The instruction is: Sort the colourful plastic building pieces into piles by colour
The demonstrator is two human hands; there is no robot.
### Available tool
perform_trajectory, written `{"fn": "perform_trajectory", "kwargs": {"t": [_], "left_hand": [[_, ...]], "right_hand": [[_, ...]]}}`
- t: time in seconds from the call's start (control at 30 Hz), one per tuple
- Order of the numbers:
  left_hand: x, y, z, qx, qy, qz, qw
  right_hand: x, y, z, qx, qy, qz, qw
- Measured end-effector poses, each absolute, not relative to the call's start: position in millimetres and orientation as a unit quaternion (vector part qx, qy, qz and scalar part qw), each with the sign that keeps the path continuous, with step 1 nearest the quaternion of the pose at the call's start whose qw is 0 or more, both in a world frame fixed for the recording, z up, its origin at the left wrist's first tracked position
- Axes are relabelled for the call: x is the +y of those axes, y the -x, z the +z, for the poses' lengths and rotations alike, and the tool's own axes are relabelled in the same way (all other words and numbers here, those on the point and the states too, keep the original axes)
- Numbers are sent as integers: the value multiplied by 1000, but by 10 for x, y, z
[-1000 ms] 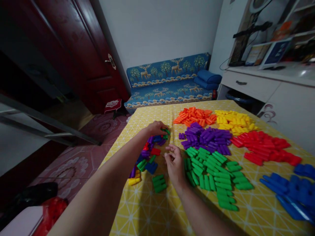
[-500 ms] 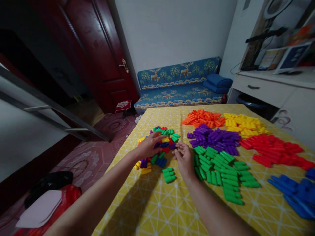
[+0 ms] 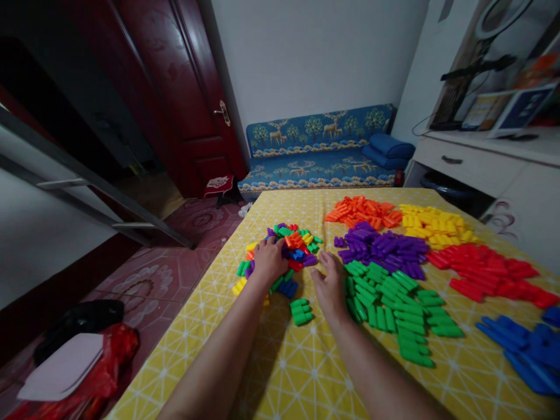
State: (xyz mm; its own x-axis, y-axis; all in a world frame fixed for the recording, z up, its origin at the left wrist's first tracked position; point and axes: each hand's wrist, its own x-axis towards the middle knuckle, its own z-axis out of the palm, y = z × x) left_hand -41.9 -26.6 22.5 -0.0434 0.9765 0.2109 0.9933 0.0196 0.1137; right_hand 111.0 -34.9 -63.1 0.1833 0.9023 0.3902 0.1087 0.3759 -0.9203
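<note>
My left hand point(image 3: 269, 261) lies palm down over the mixed pile of coloured plastic bullet-shaped building pieces point(image 3: 297, 240), fingers spread and their tips partly hidden among the pieces. At the pile's right side, my right hand point(image 3: 331, 286) rests low over the cloth, thumb and fingers apart, with nothing seen between them. Just right of it spreads a heap of green pieces point(image 3: 385, 297). A small joined block of green pieces point(image 3: 301, 312) sits between my forearms, and blue pieces point(image 3: 287, 288) lie at the near edge of the mixed pile.
Separate heaps of purple point(image 3: 382, 251), orange point(image 3: 363, 212), yellow point(image 3: 435, 224), red point(image 3: 490, 271) and blue pieces point(image 3: 520, 344) cover the table's right side. The yellow patterned tablecloth point(image 3: 301, 379) lies beneath. A blue sofa point(image 3: 315, 157) stands behind, a white cabinet point(image 3: 472, 166) at right.
My left hand has shifted left and down onto the mixed pile, uncovering orange pieces. My right hand stays nearly in place, its fingers now more apart.
</note>
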Motion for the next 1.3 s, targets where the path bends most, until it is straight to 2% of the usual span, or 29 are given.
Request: {"fn": "perform_trajectory", "kwargs": {"t": [0.2,0.43,0.57,0.67,0.77,0.9,1.03,1.17,1.23,1.3], "left_hand": [[-233,439,136,-659,734,-161,40],[-231,493,242,-666,704,-239,-55],[-120,368,345,-641,718,-266,-46],[18,256,377,-607,775,-170,-39],[120,138,384,-593,802,-57,-38],[114,-18,360,-623,782,-22,-15],[16,-66,270,-655,753,-71,0],[-56,54,167,-659,732,-165,-56],[-76,136,136,-635,715,-268,-119],[-99,201,124,-599,659,-382,-245]], "right_hand": [[-393,-1045,-647,-588,405,451,536],[-518,-1053,-373,-673,407,413,459],[-499,-1077,-322,-624,456,376,511],[-442,-1095,-402,-557,484,372,564],[-397,-1102,-486,-540,481,379,578],[-381,-1095,-509,-536,467,374,596],[-397,-1102,-472,-543,474,365,590],[-411,-1117,-445,-537,473,381,585],[-415,-1118,-433,-534,474,388,583],[-421,-1112,-415,-528,473,385,591]]}}
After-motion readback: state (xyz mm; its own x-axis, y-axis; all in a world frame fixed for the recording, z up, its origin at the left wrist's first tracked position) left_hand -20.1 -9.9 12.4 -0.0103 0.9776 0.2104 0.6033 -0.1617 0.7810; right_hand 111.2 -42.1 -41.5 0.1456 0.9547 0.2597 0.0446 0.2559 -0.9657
